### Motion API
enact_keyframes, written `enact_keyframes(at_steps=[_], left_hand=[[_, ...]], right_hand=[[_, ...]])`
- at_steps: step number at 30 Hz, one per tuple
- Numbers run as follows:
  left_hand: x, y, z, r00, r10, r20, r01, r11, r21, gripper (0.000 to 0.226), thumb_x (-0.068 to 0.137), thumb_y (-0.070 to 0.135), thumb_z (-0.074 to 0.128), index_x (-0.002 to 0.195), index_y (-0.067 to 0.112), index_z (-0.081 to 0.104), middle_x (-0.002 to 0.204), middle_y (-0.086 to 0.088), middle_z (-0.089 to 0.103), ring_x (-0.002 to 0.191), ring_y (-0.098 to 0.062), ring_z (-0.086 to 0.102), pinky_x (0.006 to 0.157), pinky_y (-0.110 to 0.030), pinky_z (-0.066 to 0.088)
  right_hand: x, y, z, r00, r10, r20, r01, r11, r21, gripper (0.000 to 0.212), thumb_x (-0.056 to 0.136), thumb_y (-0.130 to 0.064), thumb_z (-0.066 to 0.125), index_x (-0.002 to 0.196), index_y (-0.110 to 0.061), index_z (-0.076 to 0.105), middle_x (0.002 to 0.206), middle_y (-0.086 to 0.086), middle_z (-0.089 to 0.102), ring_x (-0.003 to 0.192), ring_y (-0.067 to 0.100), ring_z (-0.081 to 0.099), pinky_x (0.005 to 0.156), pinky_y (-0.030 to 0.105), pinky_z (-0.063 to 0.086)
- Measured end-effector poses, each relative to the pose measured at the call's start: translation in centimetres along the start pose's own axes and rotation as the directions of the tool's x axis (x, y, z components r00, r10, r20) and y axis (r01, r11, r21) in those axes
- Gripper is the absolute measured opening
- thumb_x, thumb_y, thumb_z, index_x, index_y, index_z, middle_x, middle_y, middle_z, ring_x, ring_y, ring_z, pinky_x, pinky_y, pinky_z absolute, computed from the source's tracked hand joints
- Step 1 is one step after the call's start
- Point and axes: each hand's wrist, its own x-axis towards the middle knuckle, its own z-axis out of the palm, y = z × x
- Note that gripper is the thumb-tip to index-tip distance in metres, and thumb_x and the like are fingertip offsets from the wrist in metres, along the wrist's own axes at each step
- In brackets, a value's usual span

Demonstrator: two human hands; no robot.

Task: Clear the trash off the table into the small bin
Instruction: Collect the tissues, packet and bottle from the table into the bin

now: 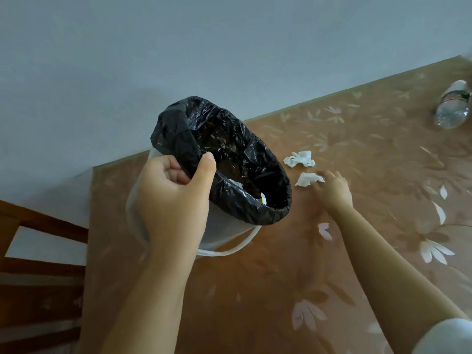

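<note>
While the left hand (173, 200) grips the rim of a small white plastic bin (219, 231), thumb pressed over the crinkled black liner bag (229, 154) and fingers curled outside, the bin tilts with its oval mouth turned up and toward the right, its long axis running from upper left to lower right. A thin white handle (237, 247) loops under its lower side. The glossy liner is creased and folded over the rim; a pale scrap shows deep inside. On the tabletop (370, 175), covered in a brown cloth printed with pale leaves and flowers, the right hand (332, 190) reaches out, fingers narrowed onto a crumpled white tissue (307, 179) just beside the bin. A second crumpled tissue (300, 159) lies near it, slightly farther off. A clear, dented plastic bottle (453, 106) lies on its side well apart, near the far right edge. A dark wooden chair back (38, 251) stands at left.
</note>
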Motion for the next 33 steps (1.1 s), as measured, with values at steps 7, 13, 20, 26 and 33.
enact_keyframes(at_steps=[7,13,20,26,33], left_hand=[[0.6,-0.1,0.2,1.0,-0.014,0.001,0.014,1.0,0.004,0.035,0.063,0.057,0.062,0.074,0.024,0.055,0.061,0.005,0.053,0.059,-0.021,0.056,0.07,-0.051,0.053],[0.3,-0.2,-0.5,1.0,-0.023,-0.006,0.023,1.0,-0.002,0.037,0.06,0.06,0.061,0.069,0.026,0.053,0.058,0.006,0.052,0.06,-0.026,0.058,0.068,-0.053,0.053],[-1.1,-0.2,-2.2,1.0,-0.026,-0.015,0.026,1.0,-0.005,0.029,0.061,0.06,0.063,0.062,0.033,0.053,0.054,0.007,0.051,0.058,-0.03,0.057,0.064,-0.054,0.053],[-3.5,0.4,-4.2,0.998,-0.07,-0.004,0.069,0.994,-0.088,0.025,0.061,0.057,0.063,0.064,0.035,0.052,0.047,0.012,0.047,0.049,-0.012,0.046,0.061,-0.05,0.054],[-5.9,0.9,-7.1,0.999,-0.044,0.005,0.044,0.998,-0.037,0.03,0.072,0.048,0.066,0.065,0.025,0.049,0.055,0.007,0.049,0.048,-0.009,0.047,0.05,-0.029,0.045]], right_hand=[[0.2,0.0,1.6,0.998,0.051,0.033,-0.05,0.998,-0.043,0.027,0.086,-0.024,0.05,0.106,-0.008,0.059,0.111,0.014,0.049,0.11,0.029,0.043,0.079,0.04,0.042],[-2.0,0.5,1.7,0.999,0.047,-0.012,-0.047,0.998,0.031,0.014,0.082,-0.006,0.048,0.089,-0.004,0.061,0.102,0.017,0.055,0.093,0.031,0.051,0.073,0.036,0.04],[-5.8,-0.2,-0.2,1.0,0.026,0.008,-0.027,0.98,0.197,0.008,0.081,-0.008,0.051,0.08,-0.007,0.059,0.093,0.012,0.062,0.083,0.022,0.054,0.069,0.028,0.038],[-10.6,-4.4,-5.2,0.987,-0.056,-0.152,0.111,0.917,0.383,0.007,0.081,-0.014,0.056,0.076,-0.018,0.058,0.086,0.002,0.062,0.075,0.011,0.053,0.064,0.017,0.036],[-16.4,-10.7,-9.9,0.94,-0.319,-0.118,0.338,0.833,0.439,0.012,0.078,-0.011,0.062,0.072,-0.02,0.058,0.069,-0.013,0.055,0.063,-0.002,0.05,0.058,0.001,0.037]])
